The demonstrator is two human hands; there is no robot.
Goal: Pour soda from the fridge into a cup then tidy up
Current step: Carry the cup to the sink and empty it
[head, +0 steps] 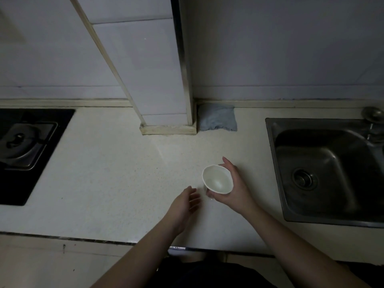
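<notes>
My right hand [232, 183] reaches out over the countertop [104, 173] with the forearm angling in from the lower right, and its fingers and thumb curl round a small white cup [217, 179]. The thumb sits along the cup's far rim while the fingers wrap its near side and underside. I cannot tell whether the cup rests on the counter or hangs just above it. My left hand [185, 206] comes in from the lower middle, palm turned toward the cup, fingers loosely spread and straight, holding nothing, just beside the cup without touching it.

The cup is white, glossy, with a slightly uneven, wavy rim, tipped a little toward me so its inside shows; it looks empty, with a faint sheen at the bottom. It sits near the middle of the pale speckled counter, between the gas stove [25, 146] on the left and the steel sink [328, 167] on the right, closer to the sink. A folded blue cloth [218, 118] lies against the back wall beside a tiled pillar [158, 80].
</notes>
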